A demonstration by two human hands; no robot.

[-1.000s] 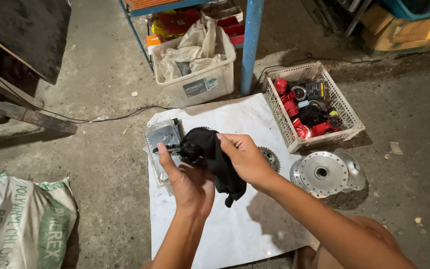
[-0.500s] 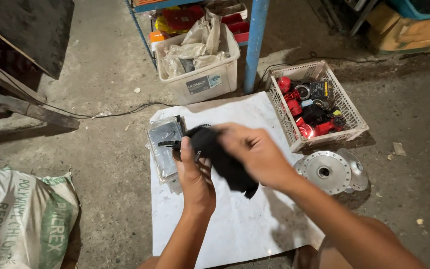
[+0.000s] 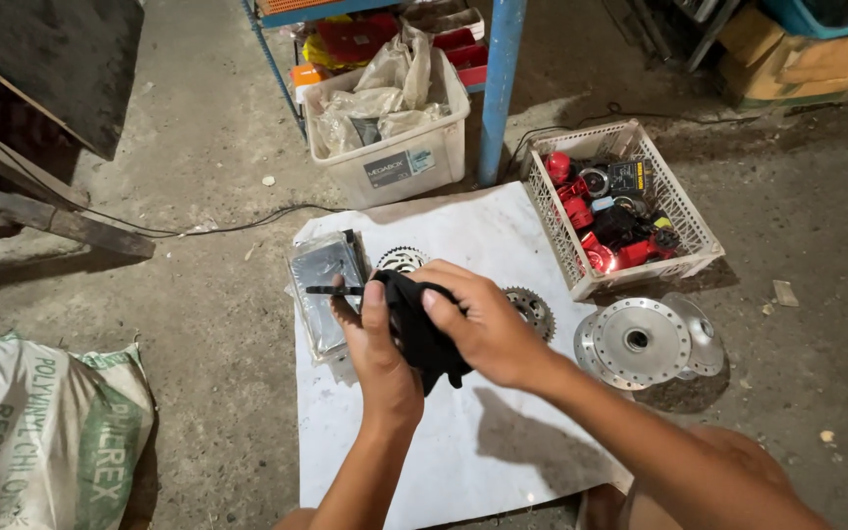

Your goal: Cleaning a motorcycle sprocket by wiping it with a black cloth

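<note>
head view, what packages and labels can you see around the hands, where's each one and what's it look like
Woven sack: lower left on the floor, bulging, white with green lettering.
Plastic tub: top centre beside the blue post, white, holding crumpled bags; a small dark and white rectangular label on its front.
Clear flat packets: stacked on the white sheet's left edge, by the left hand.
Cardboard box: top right, brown.

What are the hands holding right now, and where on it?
Both hands, left and right, clutch a black cloth bunched around a thin dark rod.
</note>
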